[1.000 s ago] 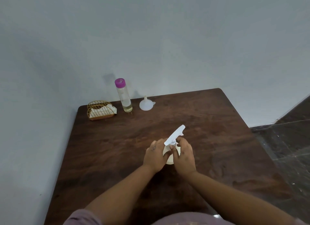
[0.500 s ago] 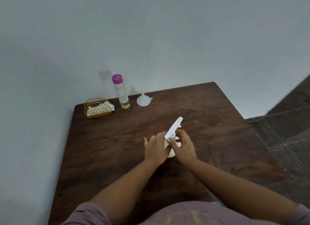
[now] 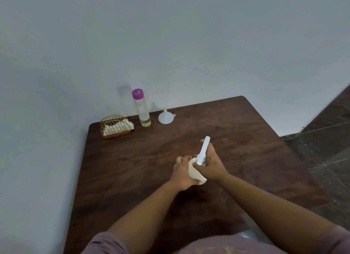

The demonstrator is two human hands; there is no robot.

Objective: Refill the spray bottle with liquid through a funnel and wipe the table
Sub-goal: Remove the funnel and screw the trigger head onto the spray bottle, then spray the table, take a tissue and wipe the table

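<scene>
A white spray bottle [image 3: 195, 173] stands mid-table between my hands. My left hand [image 3: 182, 173] grips its round body from the left. My right hand [image 3: 212, 164] grips the white spray head [image 3: 203, 150] at the neck, with the nozzle pointing away and up. At the back of the brown table [image 3: 246, 159], a clear bottle with a purple cap [image 3: 141, 108] holds a little yellowish liquid at its bottom. To its right, a white funnel [image 3: 166, 117] sits upside down, spout up.
A gold wire holder with white napkins [image 3: 115, 127] sits at the table's back left corner. A grey wall runs behind and to the left of the table. Dark tiled floor [image 3: 325, 149] lies past the right edge.
The spray head has turned so its nozzle points more straight away from me. My right hand has shifted round the neck; my left hand now wraps the body lower down.
</scene>
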